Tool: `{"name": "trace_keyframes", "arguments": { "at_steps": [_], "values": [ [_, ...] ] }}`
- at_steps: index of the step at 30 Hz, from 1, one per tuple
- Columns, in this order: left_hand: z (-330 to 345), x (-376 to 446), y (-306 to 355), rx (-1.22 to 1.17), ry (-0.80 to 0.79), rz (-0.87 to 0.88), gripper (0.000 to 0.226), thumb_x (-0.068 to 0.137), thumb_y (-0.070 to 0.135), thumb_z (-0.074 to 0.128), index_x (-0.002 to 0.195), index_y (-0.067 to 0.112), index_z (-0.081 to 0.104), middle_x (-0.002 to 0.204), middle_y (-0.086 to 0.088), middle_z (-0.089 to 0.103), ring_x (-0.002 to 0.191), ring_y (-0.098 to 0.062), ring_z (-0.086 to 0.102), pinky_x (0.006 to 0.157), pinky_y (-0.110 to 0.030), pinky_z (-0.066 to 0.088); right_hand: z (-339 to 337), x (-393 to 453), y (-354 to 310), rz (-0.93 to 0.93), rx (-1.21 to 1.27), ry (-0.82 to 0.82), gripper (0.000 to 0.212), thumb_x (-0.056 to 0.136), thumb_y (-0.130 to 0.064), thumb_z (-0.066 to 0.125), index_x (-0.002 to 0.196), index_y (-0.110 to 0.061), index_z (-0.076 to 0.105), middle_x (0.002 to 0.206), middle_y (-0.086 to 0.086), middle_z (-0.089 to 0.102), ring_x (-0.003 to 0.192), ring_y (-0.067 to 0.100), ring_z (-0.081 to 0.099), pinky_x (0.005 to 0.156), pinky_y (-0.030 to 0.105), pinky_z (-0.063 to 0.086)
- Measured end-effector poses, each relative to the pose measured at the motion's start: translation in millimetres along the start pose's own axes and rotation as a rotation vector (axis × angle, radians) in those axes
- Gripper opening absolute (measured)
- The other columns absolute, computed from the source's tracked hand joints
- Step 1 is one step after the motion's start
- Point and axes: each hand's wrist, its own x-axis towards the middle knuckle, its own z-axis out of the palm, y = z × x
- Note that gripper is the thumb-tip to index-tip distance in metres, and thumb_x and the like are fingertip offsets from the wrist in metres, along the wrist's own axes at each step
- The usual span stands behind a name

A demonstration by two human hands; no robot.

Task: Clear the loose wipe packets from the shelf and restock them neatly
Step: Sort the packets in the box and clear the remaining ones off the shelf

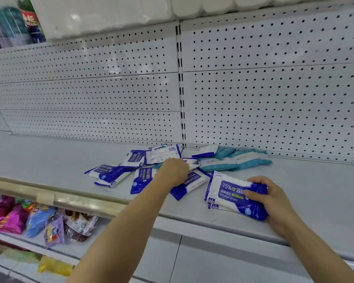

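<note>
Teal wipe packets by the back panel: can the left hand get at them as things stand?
Probably yes: the left hand lies just beside the teal packets, with nothing standing between.

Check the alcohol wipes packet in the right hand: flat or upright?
Flat. The alcohol wipes packet lies label-up on the shelf, right hand gripping its end.

**A shop aisle with retail shelving**

This is a shop. White metal gondola shelves [49, 160] stand against perforated pegboard back panels [274, 88] with slotted uprights [180, 88]. A price-label strip [45, 198] edges the shelf front. Snack bags [39, 219] fill the lower tier, wrapped tissue rolls [102, 15] the upper, and branded alcohol wipe packets [233, 196] lie between.
</note>
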Motion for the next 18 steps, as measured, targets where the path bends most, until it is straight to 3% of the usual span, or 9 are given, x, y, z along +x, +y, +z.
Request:
{"name": "trace_keyframes", "arguments": {
  "at_steps": [2, 4, 7, 9, 11, 13, 14, 16, 18],
  "values": [
    [-8, -5, 15, 0.055, 0.000, 0.041, 0.022, 0.100, 0.018, 0.043, 0.109, 0.008, 0.061, 0.107, -0.010, 0.065, 0.086, -0.023, 0.060, 0.066, -0.032, 0.042, -2, 0, 1, -0.003, 0.011, 0.017, 0.027, 0.079, 0.000, 0.073, 0.098, -0.018, 0.064, 0.107, 0.011, 0.066, 0.094, 0.032, 0.067, 0.071, 0.041, 0.057],
    [-17, -14, 39, 0.063, 0.014, 0.094, 0.024, 0.101, 0.022, 0.043, 0.106, 0.008, 0.062, 0.101, -0.008, 0.063, 0.083, -0.021, 0.058, 0.065, -0.031, 0.040, -6, 1, 2, -0.001, 0.012, 0.034, 0.028, 0.079, 0.000, 0.074, 0.098, -0.019, 0.065, 0.109, 0.011, 0.066, 0.096, 0.033, 0.067, 0.073, 0.042, 0.057],
    [-28, -13, 50, -0.269, 0.052, 0.015, 0.044, 0.099, 0.048, 0.040, 0.077, 0.013, 0.054, 0.083, -0.005, 0.060, 0.071, -0.020, 0.055, 0.065, -0.031, 0.046, -14, 0, -1, -0.004, 0.024, 0.045, 0.028, 0.079, 0.003, 0.072, 0.097, -0.018, 0.064, 0.109, 0.012, 0.065, 0.096, 0.032, 0.066, 0.073, 0.041, 0.058],
    [-34, -5, 32, -0.487, 0.026, -0.096, 0.041, 0.099, 0.043, 0.047, 0.075, 0.012, 0.058, 0.078, -0.004, 0.066, 0.072, -0.021, 0.066, 0.072, -0.033, 0.056, -22, 0, -2, -0.003, 0.023, 0.050, 0.029, 0.079, 0.003, 0.072, 0.097, -0.018, 0.064, 0.110, 0.012, 0.065, 0.097, 0.033, 0.066, 0.074, 0.042, 0.058],
    [-31, 5, 7, -0.669, -0.080, -0.110, 0.016, 0.095, 0.017, 0.058, 0.103, 0.008, 0.068, 0.104, -0.007, 0.071, 0.093, -0.020, 0.070, 0.085, -0.033, 0.056, -31, -1, -2, -0.003, 0.013, 0.055, 0.029, 0.079, 0.002, 0.073, 0.098, -0.019, 0.064, 0.111, 0.012, 0.065, 0.098, 0.033, 0.065, 0.074, 0.042, 0.057],
    [-26, 11, -10, -0.765, -0.199, 0.000, 0.050, 0.089, 0.008, 0.067, 0.137, 0.016, 0.054, 0.141, -0.002, 0.053, 0.125, -0.020, 0.053, 0.104, -0.033, 0.043, -37, -2, 0, 0.000, -0.001, 0.060, 0.030, 0.078, 0.000, 0.074, 0.099, -0.020, 0.064, 0.113, 0.012, 0.065, 0.099, 0.033, 0.066, 0.073, 0.041, 0.057],
    [-21, 15, -13, -0.805, -0.252, 0.044, 0.062, 0.088, 0.011, 0.069, 0.145, 0.021, 0.045, 0.150, 0.002, 0.043, 0.134, -0.019, 0.043, 0.109, -0.035, 0.036, -40, -2, 0, 0.000, -0.006, 0.063, 0.030, 0.078, 0.000, 0.075, 0.099, -0.020, 0.064, 0.113, 0.012, 0.065, 0.100, 0.034, 0.066, 0.072, 0.041, 0.057],
    [-16, 23, -11, -0.841, -0.352, 0.093, 0.073, 0.088, 0.018, 0.071, 0.151, 0.022, 0.034, 0.154, 0.002, 0.037, 0.140, -0.018, 0.036, 0.113, -0.038, 0.030, -41, -3, 1, -0.006, -0.013, 0.071, 0.029, 0.079, -0.001, 0.075, 0.099, -0.020, 0.064, 0.113, 0.012, 0.065, 0.099, 0.034, 0.066, 0.073, 0.042, 0.057],
    [-10, 30, -6, -0.813, -0.383, 0.104, 0.073, 0.086, 0.023, 0.074, 0.149, 0.019, 0.038, 0.145, 0.001, 0.046, 0.135, -0.019, 0.041, 0.112, -0.040, 0.034, -41, -4, 3, -0.009, -0.024, 0.082, 0.029, 0.079, -0.001, 0.074, 0.099, -0.020, 0.064, 0.113, 0.012, 0.065, 0.099, 0.033, 0.066, 0.075, 0.044, 0.057]
  ]
}}
